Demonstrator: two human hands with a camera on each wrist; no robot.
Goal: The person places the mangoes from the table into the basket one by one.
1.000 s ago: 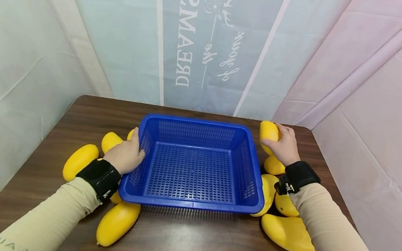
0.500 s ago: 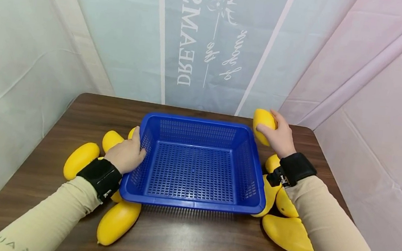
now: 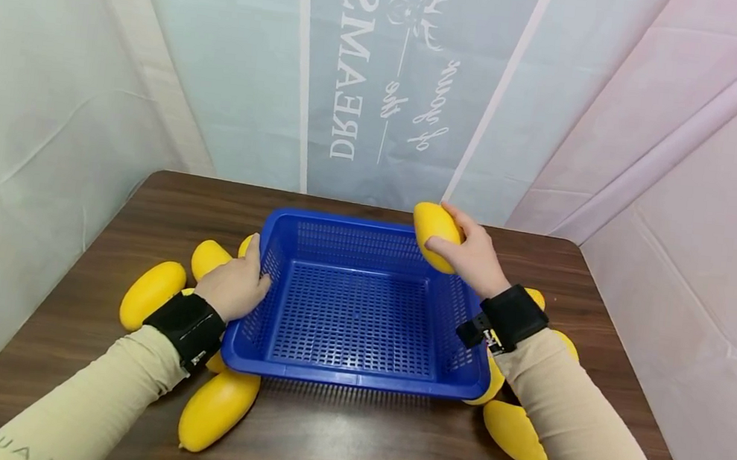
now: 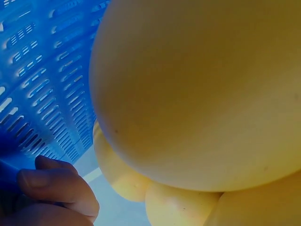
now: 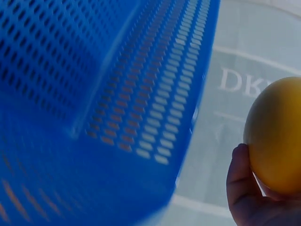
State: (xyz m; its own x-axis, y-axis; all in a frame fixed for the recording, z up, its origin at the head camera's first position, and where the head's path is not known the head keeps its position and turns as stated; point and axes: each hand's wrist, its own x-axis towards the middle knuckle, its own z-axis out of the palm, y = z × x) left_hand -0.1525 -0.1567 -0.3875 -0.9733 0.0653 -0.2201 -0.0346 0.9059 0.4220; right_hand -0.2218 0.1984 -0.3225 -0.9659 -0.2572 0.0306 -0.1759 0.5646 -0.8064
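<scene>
A blue perforated plastic basket stands mid-table with nothing in it. My left hand grips its left rim, the thumb on the inner side; the left wrist view shows curled fingers at the basket edge. Above the far right corner, my right hand holds a yellow mango between thumb and fingers. That mango also shows in the right wrist view, off to one side of the basket wall. A large mango fills much of the left wrist view.
Several mangoes lie left of the basket, among them one farther out and one near the front left corner. More mangoes, such as one, lie at the right, partly behind my right arm. A printed cloth hangs behind the table.
My right hand has lifted the mango off the right side and carried it left, over the basket's far right corner. The left hand has stayed at the left rim.
</scene>
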